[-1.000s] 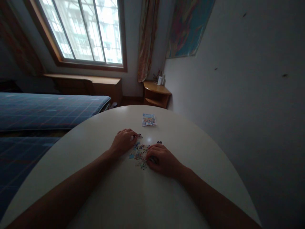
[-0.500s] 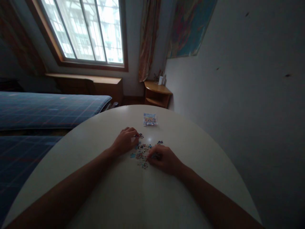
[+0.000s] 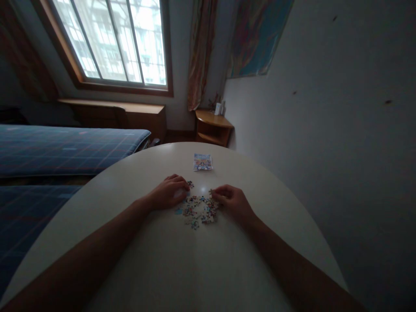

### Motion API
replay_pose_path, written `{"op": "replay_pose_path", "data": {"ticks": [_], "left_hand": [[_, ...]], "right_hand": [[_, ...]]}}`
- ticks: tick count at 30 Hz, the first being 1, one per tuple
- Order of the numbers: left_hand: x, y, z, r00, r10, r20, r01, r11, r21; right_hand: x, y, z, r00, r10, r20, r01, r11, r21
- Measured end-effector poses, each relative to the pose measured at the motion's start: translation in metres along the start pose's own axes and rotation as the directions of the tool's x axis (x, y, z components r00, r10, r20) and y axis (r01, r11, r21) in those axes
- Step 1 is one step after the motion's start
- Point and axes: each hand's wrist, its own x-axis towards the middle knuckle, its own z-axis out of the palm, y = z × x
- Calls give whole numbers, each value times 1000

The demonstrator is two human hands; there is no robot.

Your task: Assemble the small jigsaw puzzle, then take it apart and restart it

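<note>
A heap of small jigsaw puzzle pieces lies loose on the round white table, between my two hands. My right hand is at the heap's upper right, with thumb and forefinger pinched on a puzzle piece. My left hand rests on the table at the upper left of the pieces, fingers curled and thumb close below them. Its fingertips are beside a small cluster of pieces; whatever they may hold is hidden. Beyond the hands lies a small colourful picture packet.
A bed with a blue plaid mattress stands left of the table. Past the far edge are a wooden corner shelf and a low wooden desk under the window. A bare wall runs along the right.
My right hand has moved up and away from the heap's middle, with a puzzle piece now visible at its fingertips. More of the pile shows. My left hand has hardly moved.
</note>
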Motion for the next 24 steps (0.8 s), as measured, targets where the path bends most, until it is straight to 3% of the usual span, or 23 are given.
{"op": "replay_pose_path", "data": {"ticks": [4,9,13,19,21,24], "left_hand": [[0,-1,-5,999,-4,33,5,1000,-13],[-1,-6,-11,998,-14,60,17,999,-51],[-1,-10,-11,998,-17,66,23,996,-83],[0,-13,-7,998,-27,57,31,997,-73],[0,-12,-7,999,-17,50,21,997,-75],[1,-12,-7,998,-18,55,23,995,-94]], "right_hand": [[6,2,-12,997,16,-75,-16,1000,-3],[9,6,-31,974,-9,-228,-62,951,-303],[11,15,-39,967,1,-255,-120,886,-449],[11,16,-40,955,-36,-293,-120,859,-497],[9,12,-39,957,-49,-287,-130,810,-571],[6,6,-38,960,-127,-249,-102,670,-735]]}}
